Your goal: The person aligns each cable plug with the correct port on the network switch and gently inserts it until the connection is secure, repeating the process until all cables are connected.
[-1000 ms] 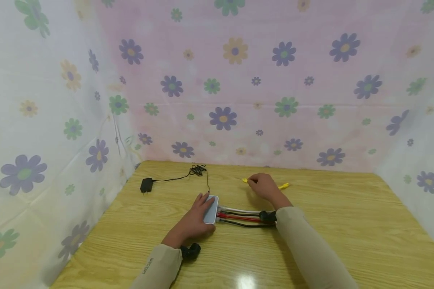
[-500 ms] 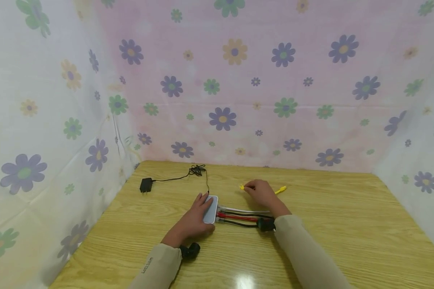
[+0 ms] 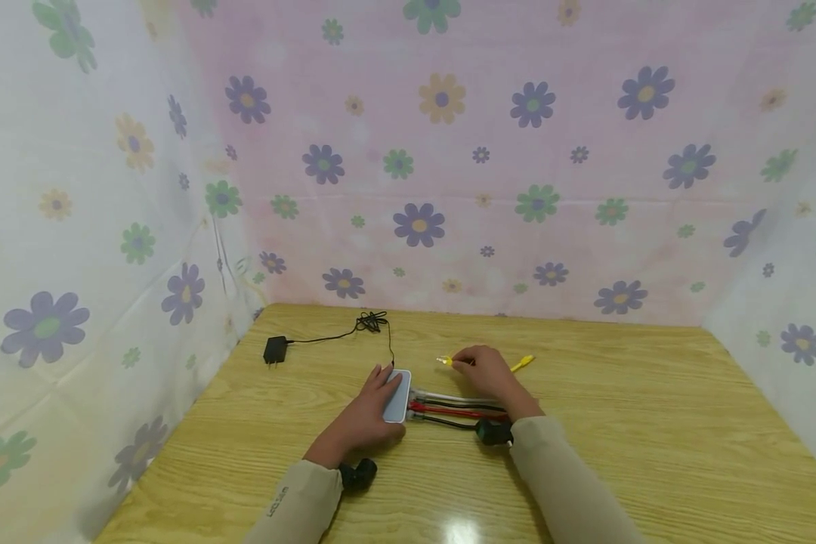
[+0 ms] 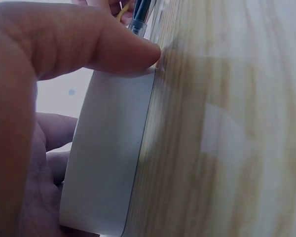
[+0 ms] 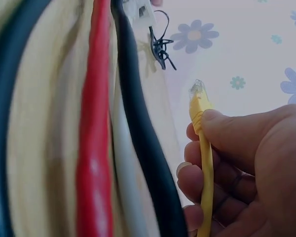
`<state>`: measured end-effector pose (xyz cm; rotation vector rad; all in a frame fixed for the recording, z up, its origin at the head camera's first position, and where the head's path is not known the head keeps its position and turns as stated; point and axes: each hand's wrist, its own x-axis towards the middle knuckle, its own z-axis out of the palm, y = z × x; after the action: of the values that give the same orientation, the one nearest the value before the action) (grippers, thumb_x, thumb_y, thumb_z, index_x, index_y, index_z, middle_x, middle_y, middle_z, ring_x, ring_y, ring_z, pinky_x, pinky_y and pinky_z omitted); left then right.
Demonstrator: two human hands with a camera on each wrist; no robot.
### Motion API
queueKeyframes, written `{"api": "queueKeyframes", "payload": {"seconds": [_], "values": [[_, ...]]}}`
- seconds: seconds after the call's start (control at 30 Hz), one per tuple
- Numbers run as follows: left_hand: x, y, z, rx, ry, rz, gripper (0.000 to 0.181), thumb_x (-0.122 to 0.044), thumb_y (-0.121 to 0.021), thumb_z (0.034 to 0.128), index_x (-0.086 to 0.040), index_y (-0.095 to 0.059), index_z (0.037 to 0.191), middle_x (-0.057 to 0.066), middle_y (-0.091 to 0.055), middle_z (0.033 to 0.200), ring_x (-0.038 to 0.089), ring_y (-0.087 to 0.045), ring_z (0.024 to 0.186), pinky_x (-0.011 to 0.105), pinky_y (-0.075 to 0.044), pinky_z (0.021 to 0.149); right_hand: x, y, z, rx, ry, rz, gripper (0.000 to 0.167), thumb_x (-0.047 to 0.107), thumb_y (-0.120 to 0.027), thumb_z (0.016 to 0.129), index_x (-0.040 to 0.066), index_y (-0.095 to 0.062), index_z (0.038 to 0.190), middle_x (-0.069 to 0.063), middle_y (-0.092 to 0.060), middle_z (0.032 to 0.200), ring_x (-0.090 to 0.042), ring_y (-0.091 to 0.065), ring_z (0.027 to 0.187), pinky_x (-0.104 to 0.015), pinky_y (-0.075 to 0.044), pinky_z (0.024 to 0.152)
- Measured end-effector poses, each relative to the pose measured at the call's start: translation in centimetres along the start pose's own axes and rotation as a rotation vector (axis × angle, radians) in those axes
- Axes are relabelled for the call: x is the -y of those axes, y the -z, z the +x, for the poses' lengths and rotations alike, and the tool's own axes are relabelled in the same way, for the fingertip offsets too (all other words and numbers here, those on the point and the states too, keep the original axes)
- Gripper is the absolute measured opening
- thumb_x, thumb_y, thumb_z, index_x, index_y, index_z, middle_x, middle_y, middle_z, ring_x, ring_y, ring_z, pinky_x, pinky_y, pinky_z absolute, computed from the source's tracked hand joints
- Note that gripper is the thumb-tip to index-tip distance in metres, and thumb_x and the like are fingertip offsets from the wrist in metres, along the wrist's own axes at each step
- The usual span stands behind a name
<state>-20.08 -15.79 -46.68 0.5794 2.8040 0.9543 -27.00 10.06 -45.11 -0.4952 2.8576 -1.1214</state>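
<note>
A white network switch point(image 3: 397, 397) lies flat on the table under my left hand point(image 3: 366, 412). That hand grips it, the thumb along its near side and the fingers over the top and far side. In the left wrist view the thumb point(image 4: 113, 49) presses near a corner of the switch point(image 4: 108, 148). My right hand point(image 3: 486, 372) pinches a yellow network cable point(image 5: 206, 168) just behind its clear plug point(image 5: 198, 94). The plug points left, apart from the switch. The cable's other end point(image 3: 523, 363) shows beyond the right hand.
White, red point(image 5: 94, 148) and black point(image 5: 148, 128) cables run right from the switch, beneath the right forearm. A black power adapter point(image 3: 275, 349) lies at the back left, its thin cord point(image 3: 370, 322) bundled and leading to the switch. A flowered cloth point(image 3: 442, 151) hangs behind the table.
My right hand has moved left and a little nearer with the yellow cable, bringing its plug closer to the switch. The left hand holds its place.
</note>
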Motion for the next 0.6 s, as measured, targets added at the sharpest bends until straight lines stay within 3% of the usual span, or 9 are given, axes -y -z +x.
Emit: {"api": "queueKeyframes", "payload": {"seconds": [0.43, 0.6], "values": [[-0.1, 0.0, 0.1, -0.003, 0.003, 0.004, 0.088, -0.026, -0.069, 0.0772, -0.013, -0.029, 0.154, 0.009, -0.013, 0.164, 0.033, 0.000, 0.152, 0.054, -0.036, 0.105, 0.4, -1.3, -0.6, 0.007, -0.029, 0.061, 0.020, 0.023, -0.062, 0.095, 0.016, -0.072, 0.110, -0.001, -0.069, 0.110, -0.014, -0.062, 0.089, -0.035, -0.051, 0.076], [-0.2, 0.1, -0.1, 0.003, 0.006, -0.007, 0.088, -0.027, -0.070, 0.0773, -0.013, -0.029, 0.154, 0.010, -0.013, 0.164, 0.034, 0.000, 0.152, 0.055, -0.036, 0.105, 0.7, -1.6, -1.1, 0.020, -0.027, 0.077, 0.019, 0.023, -0.061, 0.095, 0.017, -0.072, 0.109, 0.000, -0.070, 0.111, -0.018, -0.064, 0.096, -0.039, -0.051, 0.082]]}}
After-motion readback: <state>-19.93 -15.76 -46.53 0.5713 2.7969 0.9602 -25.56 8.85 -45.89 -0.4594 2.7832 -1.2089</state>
